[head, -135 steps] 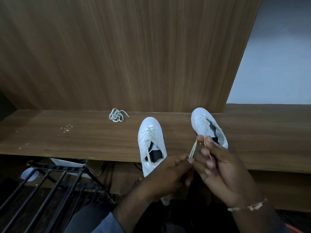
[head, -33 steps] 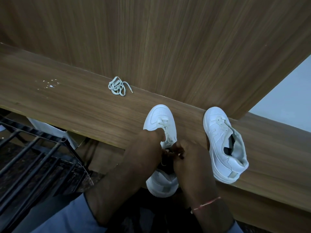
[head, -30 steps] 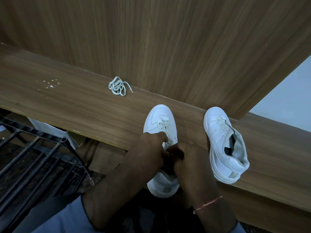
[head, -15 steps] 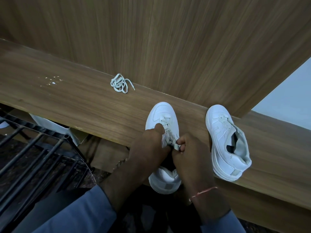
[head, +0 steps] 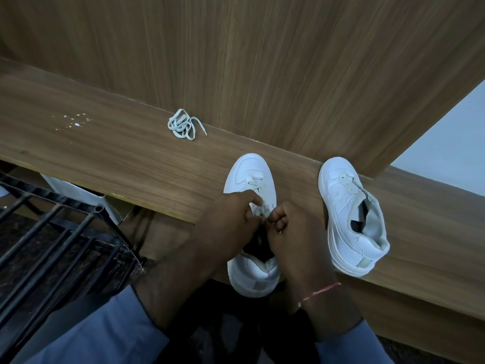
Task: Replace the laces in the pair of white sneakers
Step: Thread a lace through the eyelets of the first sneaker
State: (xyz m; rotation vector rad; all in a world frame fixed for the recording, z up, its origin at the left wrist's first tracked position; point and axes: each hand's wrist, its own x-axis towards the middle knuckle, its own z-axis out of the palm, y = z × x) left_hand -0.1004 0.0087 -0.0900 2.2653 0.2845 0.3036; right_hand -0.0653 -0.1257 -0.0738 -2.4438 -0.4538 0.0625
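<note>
A person's left hand (head: 231, 219) and right hand (head: 291, 232) meet over the middle of a white sneaker (head: 249, 174). The shoe stands toe-away on a wooden ledge (head: 105, 143), its heel jutting past the near edge. Both hands are curled, with fingertips close together, pinching the lace (head: 263, 208) at the shoe's eyelets. The left forefinger reaches forward onto the lacing, while the right hand's fingers fold back toward the palm. Just how the lace runs between the fingers cannot be made out. Immediately right of the right hand stands the second sneaker (head: 351, 214), laced only near the toe, its collar gaping. Beyond the left hand and off to its left, a spare lace (head: 182, 124) lies bundled where the ledge meets a wooden panel (head: 262, 61). A thin thread bracelet (head: 320, 291) circles the right wrist. Left of the left forearm and below the ledge sits a black metal rack (head: 52, 232).
</note>
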